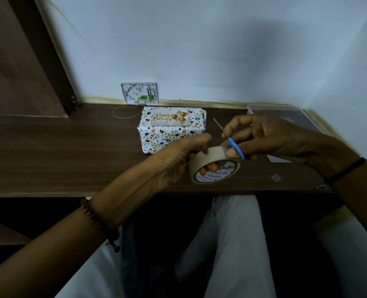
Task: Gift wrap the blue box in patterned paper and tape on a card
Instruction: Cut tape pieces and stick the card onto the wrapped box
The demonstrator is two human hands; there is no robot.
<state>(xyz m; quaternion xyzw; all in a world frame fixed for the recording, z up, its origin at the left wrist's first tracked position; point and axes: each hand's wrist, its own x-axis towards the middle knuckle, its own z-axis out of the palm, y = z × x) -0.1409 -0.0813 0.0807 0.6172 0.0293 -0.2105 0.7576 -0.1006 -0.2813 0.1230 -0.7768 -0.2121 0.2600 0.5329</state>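
Left wrist: a bracelet [96, 216] of small, dark brown beads circles the arm behind the left hand [178, 160].
Bracelet end: a short dark cord [113, 244] hangs from it, tipped with a few dark beads.
Right wrist: a thin, plain black band [345, 171] sits snug behind the right hand [270, 138].
Arms: bare as far up as the view shows.
Legs: loose trousers [232, 244] of pale, whitish cloth, creased in long folds.
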